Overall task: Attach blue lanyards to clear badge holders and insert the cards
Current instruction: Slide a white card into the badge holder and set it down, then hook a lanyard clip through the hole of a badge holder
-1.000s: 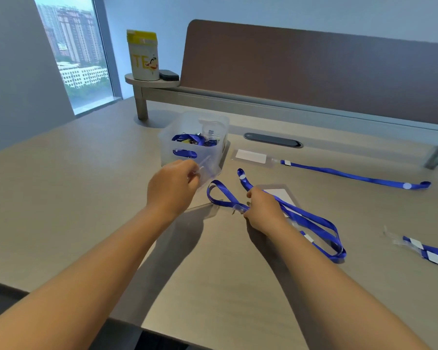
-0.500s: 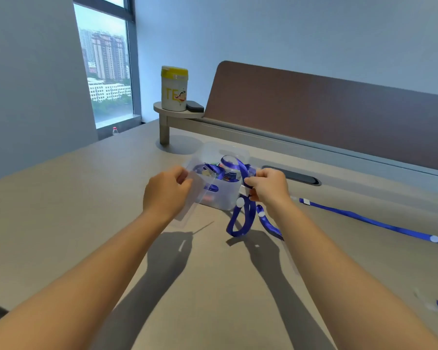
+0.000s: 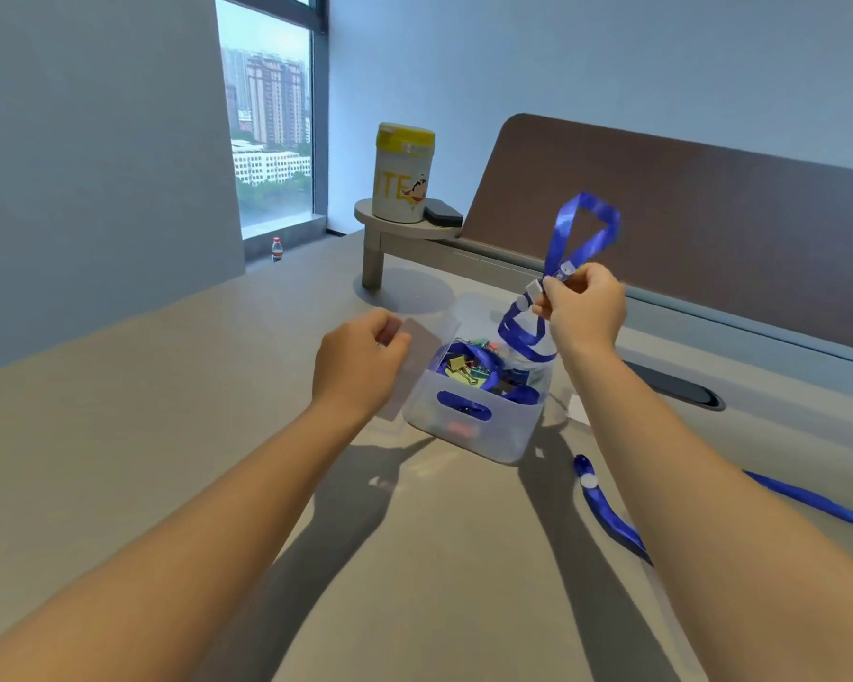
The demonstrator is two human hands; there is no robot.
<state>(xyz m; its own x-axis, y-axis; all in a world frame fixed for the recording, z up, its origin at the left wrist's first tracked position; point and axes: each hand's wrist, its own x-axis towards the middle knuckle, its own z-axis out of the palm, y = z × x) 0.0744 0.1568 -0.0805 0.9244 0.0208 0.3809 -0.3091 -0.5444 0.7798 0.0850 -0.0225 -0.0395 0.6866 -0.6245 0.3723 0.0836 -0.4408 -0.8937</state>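
Note:
My left hand (image 3: 360,366) pinches a clear badge holder (image 3: 417,356), held upright just left of the plastic bin. My right hand (image 3: 582,310) is raised above the bin's right side and grips a blue lanyard (image 3: 579,233) near its white clip. A loop of the lanyard stands up above my fingers and the rest hangs down toward the bin. Another blue lanyard (image 3: 606,514) lies on the desk to the right, partly hidden by my right forearm.
A translucent bin (image 3: 474,435) with coloured binder clips and blue straps stands mid-desk. A yellow-lidded canister (image 3: 402,174) and a dark object (image 3: 444,214) sit on a small shelf behind. A brown divider panel (image 3: 710,214) runs along the desk's back edge. A dark cable slot (image 3: 685,391) lies right.
The right hand has lifted the lanyard from the desk to well above the bin. The left hand stays near the bin with the holder. The camera has tilted upward.

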